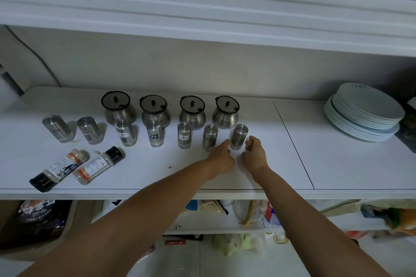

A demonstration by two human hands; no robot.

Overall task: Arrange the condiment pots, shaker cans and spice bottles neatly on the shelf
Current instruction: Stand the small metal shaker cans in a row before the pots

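On the white shelf (292,164), near its front left corner, two spice bottles lie on their sides next to each other: the left spice bottle (59,170) has its black cap toward the front edge, and the right spice bottle (96,165) has its black cap pointing toward the back. Behind them a row of seven steel shaker cans (126,134) runs from the left part of the shelf toward its middle, all standing, each a little apart from the next. Farther back, four round condiment pots (155,111) with dark-rimmed lids stand in a line behind the third to the seventh can. The left hand (221,157) lies on the shelf in front of the row with one finger stretched to the lower left side of the last shaker can (238,136), at or just against it, while its other fingers are tucked under; it is not wrapped round the can. The right hand (255,153) sits just right of that same can, fingers loosely curled and holding nothing. Toward the back right corner a stack of pale plates (364,112) rests well apart from the cans.
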